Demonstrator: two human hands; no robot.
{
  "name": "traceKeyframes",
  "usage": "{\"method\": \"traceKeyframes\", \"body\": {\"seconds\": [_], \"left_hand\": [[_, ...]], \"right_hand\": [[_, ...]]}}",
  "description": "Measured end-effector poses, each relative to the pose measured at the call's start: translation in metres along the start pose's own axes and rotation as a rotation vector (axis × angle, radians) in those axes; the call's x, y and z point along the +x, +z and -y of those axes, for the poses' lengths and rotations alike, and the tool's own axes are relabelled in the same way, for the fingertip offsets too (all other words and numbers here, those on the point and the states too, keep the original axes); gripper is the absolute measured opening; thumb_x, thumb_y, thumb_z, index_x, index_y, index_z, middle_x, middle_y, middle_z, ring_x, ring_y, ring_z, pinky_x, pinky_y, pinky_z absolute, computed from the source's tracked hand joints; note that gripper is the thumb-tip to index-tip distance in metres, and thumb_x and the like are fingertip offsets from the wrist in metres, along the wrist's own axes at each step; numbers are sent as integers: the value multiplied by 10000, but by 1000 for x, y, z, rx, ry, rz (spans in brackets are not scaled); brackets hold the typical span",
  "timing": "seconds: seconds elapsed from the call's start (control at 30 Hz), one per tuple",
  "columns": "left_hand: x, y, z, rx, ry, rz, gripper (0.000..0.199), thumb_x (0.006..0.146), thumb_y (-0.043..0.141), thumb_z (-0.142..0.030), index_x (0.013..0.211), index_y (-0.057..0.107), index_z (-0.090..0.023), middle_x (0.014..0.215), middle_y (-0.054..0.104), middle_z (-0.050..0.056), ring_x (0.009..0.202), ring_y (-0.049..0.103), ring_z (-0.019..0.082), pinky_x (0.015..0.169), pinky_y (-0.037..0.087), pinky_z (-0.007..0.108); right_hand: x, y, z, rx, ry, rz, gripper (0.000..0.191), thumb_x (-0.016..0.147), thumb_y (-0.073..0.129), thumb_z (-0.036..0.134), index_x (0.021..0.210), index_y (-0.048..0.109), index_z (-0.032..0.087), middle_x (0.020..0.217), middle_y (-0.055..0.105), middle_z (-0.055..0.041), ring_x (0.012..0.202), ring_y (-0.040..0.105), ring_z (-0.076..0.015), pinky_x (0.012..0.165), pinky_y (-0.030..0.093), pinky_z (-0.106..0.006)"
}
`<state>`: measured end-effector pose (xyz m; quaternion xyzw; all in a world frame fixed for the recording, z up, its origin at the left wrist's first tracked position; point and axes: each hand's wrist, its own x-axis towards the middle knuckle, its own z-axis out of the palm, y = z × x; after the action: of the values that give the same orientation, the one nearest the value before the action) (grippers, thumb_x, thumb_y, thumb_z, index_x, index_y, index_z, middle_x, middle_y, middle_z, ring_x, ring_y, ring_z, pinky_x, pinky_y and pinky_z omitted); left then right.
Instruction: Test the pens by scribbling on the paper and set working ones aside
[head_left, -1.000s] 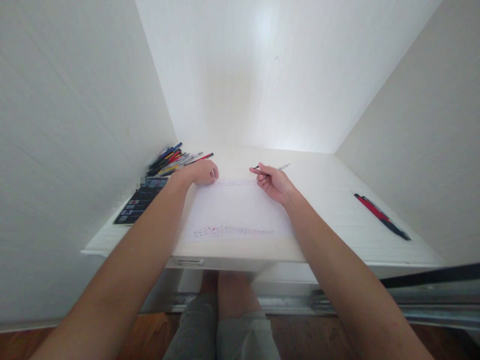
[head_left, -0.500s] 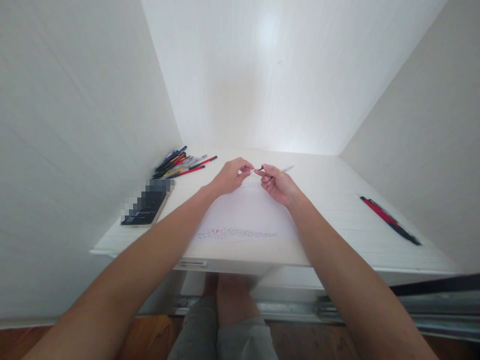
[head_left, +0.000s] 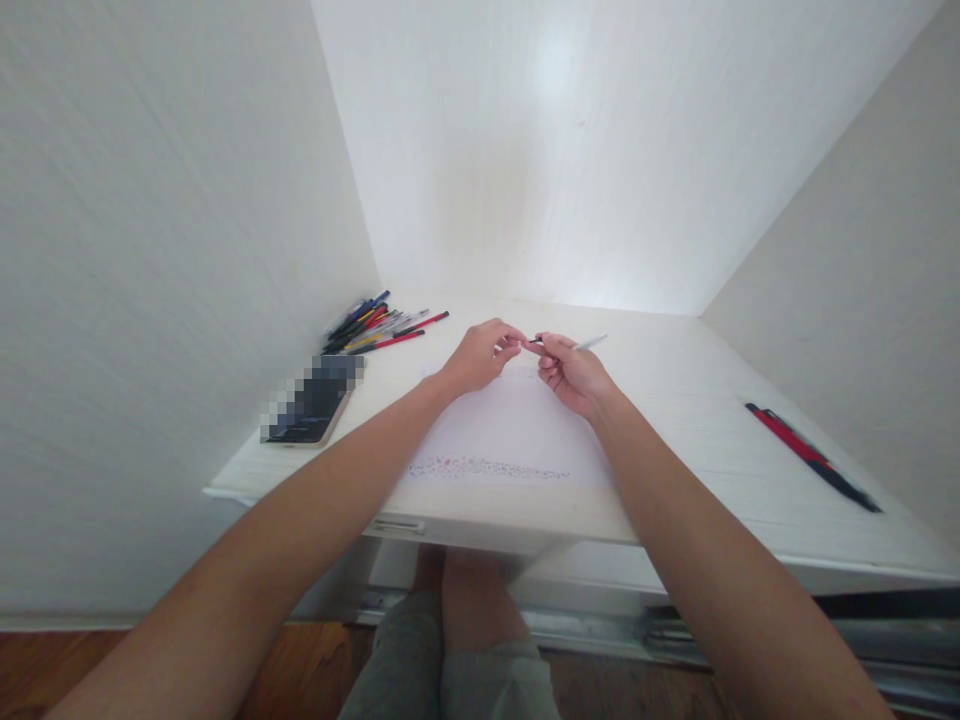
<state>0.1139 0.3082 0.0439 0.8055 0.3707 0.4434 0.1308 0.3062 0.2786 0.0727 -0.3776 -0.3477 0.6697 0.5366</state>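
Observation:
Both hands meet above the far end of a white sheet of paper [head_left: 517,425], which carries rows of small dark and red marks along its near edge. In my right hand [head_left: 574,372], closed, is a pen [head_left: 592,341] with a pale, clear barrel and a dark part near the fingertips. My left hand [head_left: 484,355] has its thumb and fingertips pinched together just at the pen's dark end. Whatever lies between those left fingertips is too small to make out.
A heap of pens [head_left: 375,325] lies at the back left. In front of it rests a phone [head_left: 315,400], its screen partly pixelated. Red and black pens [head_left: 810,455] lie on the right. White walls enclose the desk [head_left: 690,400] on three sides.
The whole view has shifted, so the desk and hands appear slightly further right. Both hands keep nearly the same hold, fingertips close together at the pen.

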Motion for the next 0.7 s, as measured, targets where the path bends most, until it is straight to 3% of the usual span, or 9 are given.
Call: {"method": "traceKeyframes", "body": {"seconds": [0.7], "left_hand": [[-1, 2, -8, 58, -18, -2, 147, 930, 710, -162, 1052, 785, -196, 1013, 756, 56, 867, 722, 166, 808, 605, 313]], "right_hand": [[5, -3, -6, -40, -24, -35, 91, 842, 812, 128, 832, 729, 165, 824, 751, -29, 522, 502, -25, 435, 415, -112]]}}
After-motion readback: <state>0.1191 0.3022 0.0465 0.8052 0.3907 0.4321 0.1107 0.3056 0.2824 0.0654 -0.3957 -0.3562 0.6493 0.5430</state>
